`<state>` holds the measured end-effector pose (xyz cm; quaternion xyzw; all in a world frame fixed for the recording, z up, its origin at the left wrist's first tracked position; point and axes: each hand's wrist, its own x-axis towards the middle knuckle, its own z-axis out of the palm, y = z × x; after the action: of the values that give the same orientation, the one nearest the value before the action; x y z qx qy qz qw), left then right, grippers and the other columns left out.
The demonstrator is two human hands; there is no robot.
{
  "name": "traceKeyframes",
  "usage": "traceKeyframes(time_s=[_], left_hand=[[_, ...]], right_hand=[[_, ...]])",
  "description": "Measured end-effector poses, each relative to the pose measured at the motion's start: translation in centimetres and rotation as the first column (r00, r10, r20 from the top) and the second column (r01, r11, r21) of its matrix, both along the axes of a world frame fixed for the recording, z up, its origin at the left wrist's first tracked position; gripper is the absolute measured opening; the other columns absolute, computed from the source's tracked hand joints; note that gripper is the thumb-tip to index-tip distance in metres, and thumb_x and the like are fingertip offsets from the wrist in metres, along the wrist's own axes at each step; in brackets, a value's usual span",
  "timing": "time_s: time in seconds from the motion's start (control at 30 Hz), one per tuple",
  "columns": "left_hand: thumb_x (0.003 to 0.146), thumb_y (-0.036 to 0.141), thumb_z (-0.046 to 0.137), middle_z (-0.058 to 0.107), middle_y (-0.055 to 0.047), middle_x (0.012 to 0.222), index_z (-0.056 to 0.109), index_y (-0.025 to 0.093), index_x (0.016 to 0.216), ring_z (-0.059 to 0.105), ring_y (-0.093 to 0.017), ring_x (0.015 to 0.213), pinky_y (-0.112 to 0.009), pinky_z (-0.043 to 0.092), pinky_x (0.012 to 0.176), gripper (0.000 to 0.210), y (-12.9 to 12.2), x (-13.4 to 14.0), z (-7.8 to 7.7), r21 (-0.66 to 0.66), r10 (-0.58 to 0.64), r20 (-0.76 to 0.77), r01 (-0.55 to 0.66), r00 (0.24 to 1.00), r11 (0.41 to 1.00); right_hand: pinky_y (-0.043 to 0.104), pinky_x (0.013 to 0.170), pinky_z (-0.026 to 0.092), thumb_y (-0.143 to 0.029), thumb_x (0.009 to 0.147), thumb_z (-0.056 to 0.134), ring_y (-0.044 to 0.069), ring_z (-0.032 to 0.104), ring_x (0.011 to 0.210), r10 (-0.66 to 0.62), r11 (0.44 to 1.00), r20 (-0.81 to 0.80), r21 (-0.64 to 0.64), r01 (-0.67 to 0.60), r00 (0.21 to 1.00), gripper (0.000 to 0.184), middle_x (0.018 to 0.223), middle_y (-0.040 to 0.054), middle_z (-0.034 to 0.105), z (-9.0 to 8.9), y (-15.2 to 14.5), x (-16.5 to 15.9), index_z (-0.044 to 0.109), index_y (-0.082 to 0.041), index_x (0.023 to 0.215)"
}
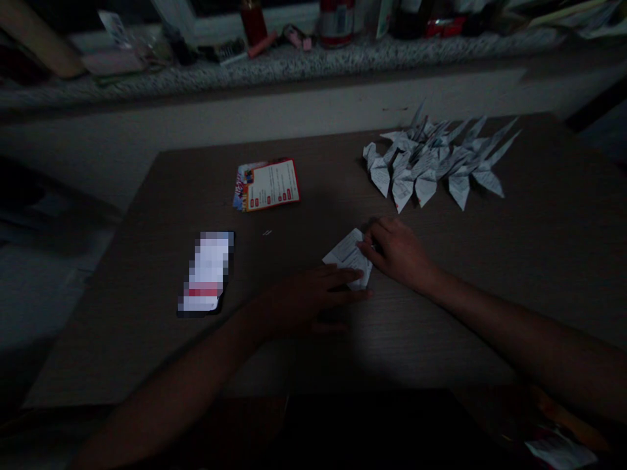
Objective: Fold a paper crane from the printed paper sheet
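Note:
A small folded sheet of printed paper (344, 251) lies on the table in front of me, roughly diamond-shaped. My left hand (313, 297) rests flat with its fingers stretched out, the fingertips over the paper's lower part and hiding some of it. At the paper's right corner my right hand (396, 251) is closed, thumb and curled fingers pinching the edge. Beyond the right hand stands a cluster of several folded paper cranes (426, 170), made of similar printed paper, with pointed wings and tails.
A lit phone (208, 271) lies on the brown table (161, 196) left of my left hand. Farther back is a stack of printed cards (272, 184). Tiny white scraps (267, 232) lie near it. Behind the table runs a speckled stone sill (294, 62) crowded with jars and small items.

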<state>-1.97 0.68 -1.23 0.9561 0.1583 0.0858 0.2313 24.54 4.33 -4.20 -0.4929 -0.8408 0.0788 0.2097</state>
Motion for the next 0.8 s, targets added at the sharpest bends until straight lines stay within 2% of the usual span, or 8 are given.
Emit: traceKeyframes(time_s=[0.13, 0.33, 0.5, 0.63, 0.8], left_hand=[[0.099, 0.046, 0.065, 0.040, -0.013, 0.165, 0.044, 0.027, 0.156, 0.041, -0.031, 0.150, -0.050, 0.040, 0.120, 0.064, -0.07, 0.01, -0.01, -0.024, 0.016, -0.013, -0.016, 1.000, 1.000], [0.099, 0.048, 0.064, 0.036, -0.015, 0.166, 0.046, 0.028, 0.155, 0.039, -0.033, 0.151, -0.051, 0.042, 0.118, 0.062, -0.30, 0.04, 0.00, 0.007, 0.051, -0.026, -0.051, 0.998, 0.999], [0.098, 0.051, 0.065, 0.037, -0.012, 0.166, 0.044, 0.032, 0.156, 0.034, -0.030, 0.154, -0.049, 0.038, 0.121, 0.065, -0.36, -0.08, 0.19, 0.010, 0.081, -0.077, -0.081, 0.994, 0.997], [0.095, 0.054, 0.067, 0.044, -0.011, 0.163, 0.037, 0.025, 0.160, 0.040, -0.027, 0.150, -0.044, 0.039, 0.120, 0.077, -0.24, 0.06, 0.28, -0.016, 0.122, -0.083, -0.124, 0.989, 0.992], [0.097, 0.055, 0.064, 0.046, -0.011, 0.161, 0.042, 0.020, 0.155, 0.043, -0.028, 0.147, -0.042, 0.041, 0.118, 0.071, -0.36, 0.43, 0.08, 0.029, 0.155, -0.100, -0.152, 0.983, 0.988]], right_hand=[[0.042, 0.080, 0.042, -0.035, 0.101, 0.054, 0.028, 0.056, 0.089, 0.004, 1.000, -0.003, 0.000, -0.004, 1.000, 0.018, 0.096, 0.0100, 0.063, -0.11, 0.02, 0.01, 0.058, -0.022, 0.090], [0.042, 0.081, 0.042, -0.035, 0.101, 0.055, 0.029, 0.057, 0.089, 0.009, 1.000, -0.007, 0.001, -0.009, 1.000, 0.018, 0.095, 0.0103, 0.063, -0.05, 0.02, 0.03, 0.059, -0.022, 0.090], [0.042, 0.081, 0.042, -0.035, 0.101, 0.055, 0.029, 0.057, 0.089, 0.013, 1.000, -0.011, -0.008, -0.013, 1.000, 0.018, 0.094, 0.0097, 0.063, 0.06, 0.00, 0.03, 0.058, -0.023, 0.089], [0.042, 0.080, 0.043, -0.035, 0.101, 0.055, 0.029, 0.057, 0.089, 0.015, 1.000, -0.013, -0.001, -0.015, 1.000, 0.017, 0.093, 0.0096, 0.063, 0.01, 0.02, 0.08, 0.057, -0.023, 0.088], [0.042, 0.080, 0.043, -0.035, 0.101, 0.056, 0.029, 0.057, 0.089, 0.009, 1.000, -0.001, 0.000, -0.009, 1.000, 0.017, 0.094, 0.0099, 0.062, 0.05, -0.02, 0.12, 0.058, -0.022, 0.089]])
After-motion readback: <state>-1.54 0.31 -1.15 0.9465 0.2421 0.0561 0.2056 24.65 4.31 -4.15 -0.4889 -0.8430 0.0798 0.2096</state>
